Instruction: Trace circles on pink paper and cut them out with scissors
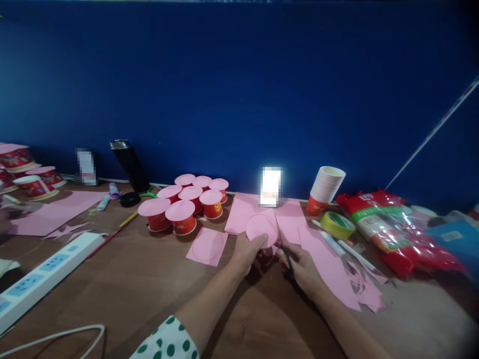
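My left hand pinches a round piece of pink paper by its lower edge, thumb on top. In my right hand is a pair of scissors, its blades pointing up along the right side of the paper circle. A square of pink paper with a circle drawn on it lies to the left of my hands. Beyond them are larger pink sheets. Further left stand several red paper cups topped with pink paper discs.
A tilted stack of paper cups, a tape roll and a red plastic package lie right. Paper scraps are nearer. On the left are a power strip, a black flask and a cable. A blue wall rises behind.
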A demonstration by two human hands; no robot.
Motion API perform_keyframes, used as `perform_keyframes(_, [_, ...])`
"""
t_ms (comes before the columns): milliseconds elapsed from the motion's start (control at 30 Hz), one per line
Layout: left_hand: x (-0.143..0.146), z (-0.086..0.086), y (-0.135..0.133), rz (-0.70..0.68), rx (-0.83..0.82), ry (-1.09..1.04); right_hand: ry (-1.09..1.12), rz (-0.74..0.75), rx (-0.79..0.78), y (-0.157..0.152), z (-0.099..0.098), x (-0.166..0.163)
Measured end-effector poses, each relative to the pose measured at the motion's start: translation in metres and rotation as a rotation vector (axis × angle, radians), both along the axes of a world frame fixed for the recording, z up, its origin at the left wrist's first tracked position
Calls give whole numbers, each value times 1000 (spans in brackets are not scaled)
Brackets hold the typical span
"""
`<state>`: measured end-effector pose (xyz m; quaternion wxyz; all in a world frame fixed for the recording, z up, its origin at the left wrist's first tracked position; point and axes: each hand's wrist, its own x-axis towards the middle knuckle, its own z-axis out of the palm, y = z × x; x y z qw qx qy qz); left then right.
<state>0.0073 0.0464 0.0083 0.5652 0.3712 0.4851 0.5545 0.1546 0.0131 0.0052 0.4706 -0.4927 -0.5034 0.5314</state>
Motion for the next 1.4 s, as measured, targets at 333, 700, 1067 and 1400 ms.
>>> perform_keyframes(333, [0, 0, 0, -1, 15, -9, -13, 10, -21, 0, -1, 0])
perform_keyframes(700, [0, 5, -2, -5, 14, -10, 8, 17, -16, 0, -1, 1])
perform_keyframes(1067, [1, 5, -2, -17, 36, -2, 6, 42, -2, 1, -2, 1])
perform_keyframes(1400, [1, 0, 0, 5, 17, 4, -20, 45, 41, 2, -5, 2])
